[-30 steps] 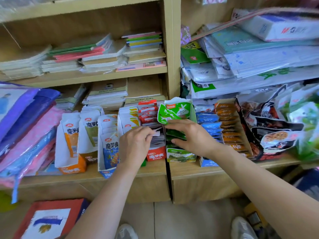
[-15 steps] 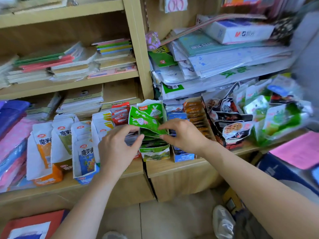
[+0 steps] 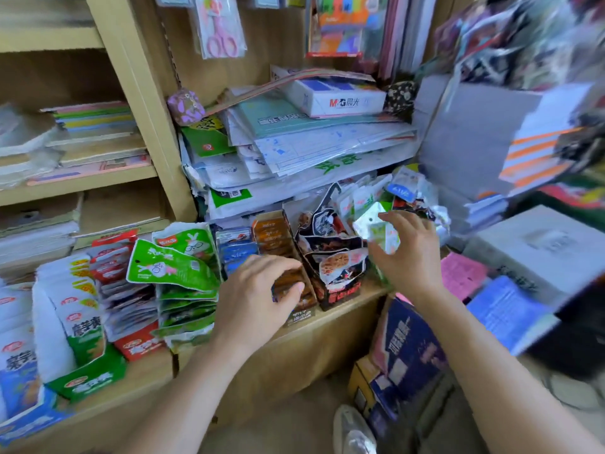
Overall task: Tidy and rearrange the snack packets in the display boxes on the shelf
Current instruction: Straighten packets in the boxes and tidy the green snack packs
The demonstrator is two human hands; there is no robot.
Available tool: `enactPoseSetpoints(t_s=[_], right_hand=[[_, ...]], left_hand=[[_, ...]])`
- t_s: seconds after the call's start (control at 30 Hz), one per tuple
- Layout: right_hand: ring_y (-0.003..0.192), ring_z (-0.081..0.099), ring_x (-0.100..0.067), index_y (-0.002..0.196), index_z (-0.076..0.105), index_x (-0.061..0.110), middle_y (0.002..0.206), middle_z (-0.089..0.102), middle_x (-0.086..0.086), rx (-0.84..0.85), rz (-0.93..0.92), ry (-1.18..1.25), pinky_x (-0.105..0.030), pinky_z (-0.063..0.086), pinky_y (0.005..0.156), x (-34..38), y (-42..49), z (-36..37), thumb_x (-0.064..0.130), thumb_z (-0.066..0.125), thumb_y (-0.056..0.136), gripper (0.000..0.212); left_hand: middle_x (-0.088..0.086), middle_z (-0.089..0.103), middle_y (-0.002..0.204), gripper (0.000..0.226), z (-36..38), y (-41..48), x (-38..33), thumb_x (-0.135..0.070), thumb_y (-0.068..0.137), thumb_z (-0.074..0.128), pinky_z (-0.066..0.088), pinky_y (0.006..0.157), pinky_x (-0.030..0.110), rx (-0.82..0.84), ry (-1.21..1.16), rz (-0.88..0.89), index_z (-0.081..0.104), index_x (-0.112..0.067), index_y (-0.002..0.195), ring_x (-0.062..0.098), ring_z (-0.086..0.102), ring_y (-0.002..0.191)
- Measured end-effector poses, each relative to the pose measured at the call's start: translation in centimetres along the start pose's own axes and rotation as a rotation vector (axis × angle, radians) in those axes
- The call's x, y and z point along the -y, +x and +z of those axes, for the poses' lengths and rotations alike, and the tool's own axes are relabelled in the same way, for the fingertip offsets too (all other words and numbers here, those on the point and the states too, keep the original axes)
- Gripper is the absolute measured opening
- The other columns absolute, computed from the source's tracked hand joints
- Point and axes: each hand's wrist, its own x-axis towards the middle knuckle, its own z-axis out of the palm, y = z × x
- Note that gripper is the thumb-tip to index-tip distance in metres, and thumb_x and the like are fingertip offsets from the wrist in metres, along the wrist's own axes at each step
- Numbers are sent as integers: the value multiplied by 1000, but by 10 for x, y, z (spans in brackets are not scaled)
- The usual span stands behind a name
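Risk of knocking over the black display box [image 3: 340, 291] on the shelf [image 3: 294, 348]: pinching brown packets [image 3: 288, 279] beside it with fingers of the left hand [image 3: 255, 293], hovering spread fingers of the right hand [image 3: 409, 257] at a pale packet [image 3: 373, 229], grip unclear.

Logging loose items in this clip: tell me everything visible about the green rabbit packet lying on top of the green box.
The green rabbit packet is a flat, glossy pouch, seemingly plastic film, with a white cartoon rabbit and a small hole near its left corner. Creased, it lies tilted, face up, on the row of green packets in their box. Neither hand touches it: the left hand grips orange packets to its right; the right hand holds a pale packet farther off.
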Motion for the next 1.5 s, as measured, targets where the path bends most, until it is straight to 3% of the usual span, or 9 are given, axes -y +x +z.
enactPoseSetpoints(t_s=[0.13, 0.23, 0.3, 0.47, 0.6, 0.8, 1.03, 1.33, 1.5], right_hand=[[144, 27, -35, 150, 33, 40, 160, 29, 1, 318, 227, -117, -57, 33, 112, -38, 15, 0, 58, 63, 84, 74], [138, 40, -35, 152, 18, 51, 163, 23, 4, 494, 257, -55, -56, 40, 108, -51, 22, 2, 56, 60, 87, 78], [123, 56, -28, 151, 20, 50, 161, 25, 5, 592, 256, 39, -48, 48, 101, -54, 21, 4, 47, 62, 89, 75], [145, 32, -25, 143, 48, 39, 161, 28, 6, 719, 135, 6, -51, 32, 116, -55, 19, 3, 32, 68, 88, 59], [132, 50, -15, 129, 64, 34, 146, 51, 11, 661, 146, 65, -42, 42, 110, -58, 19, -6, 27, 64, 91, 39], [88, 66, -8, 108, 75, 20, 104, 75, 5, 79, 318, 127, -27, 54, 82, -71, 46, -14, 17, 69, 87, 22], [109, 62, -30, 143, 47, 26, 128, 65, -6, 328, 274, -171, -40, 53, 87, -111, 93, -3, 30, 71, 87, 61], [44, 43, -29, 79, 59, 11, 49, 49, -3, 49, 17, -218, -32, 31, 43, -125, 77, -14, 11, 59, 94, 14], [49, 54, -31, 80, 66, 15, 52, 59, -7, -73, -50, -94, -33, 39, 47, -83, 65, -36, 8, 65, 89, 11]], left_hand=[[-10, 58, 138, 50, 40, 27, -13, -39, 86, 74, 44, 109, 40, 48, -36, 55, 62, -27, 133, 12, 48, 130], [-4, 44, 154, 68, 66, 45, -24, -52, 86, 68, 33, 117, 46, 64, 62, 138, 49, -30, 147, 22, 37, 141], [-2, 37, 159, 74, 82, 56, -29, -61, 84, 62, 27, 117, 52, 98, 144, 188, 43, -34, 150, 29, 30, 146], [-9, 63, 134, 56, 104, 76, -18, -63, 84, 64, 26, 115, 52, 113, 272, 126, 56, -39, 134, 22, 46, 137], [-10, 73, 109, 49, 107, 80, -15, -61, 79, 73, 32, 107, 48, 13, 291, 92, 67, -33, 118, 19, 60, 119], [-8, 73, 109, 52, 105, 81, -16, -57, 76, 79, 37, 98, 45, -64, 260, 73, 68, -30, 120, 20, 62, 110], [-12, 73, 102, 47, 107, 77, -13, -51, 75, 82, 37, 96, 40, -67, 166, 114, 70, -31, 116, 16, 64, 100], [-5, 71, 108, 46, 109, 64, -2, -37, 81, 79, 49, 98, 43, -133, 9, 237, 71, -18, 122, 17, 62, 104], [10, 43, 152, 101, 105, 66, -4, -55, 70, 83, 33, 117, 42, -126, 61, 17, 41, -14, 151, 28, 41, 139]])
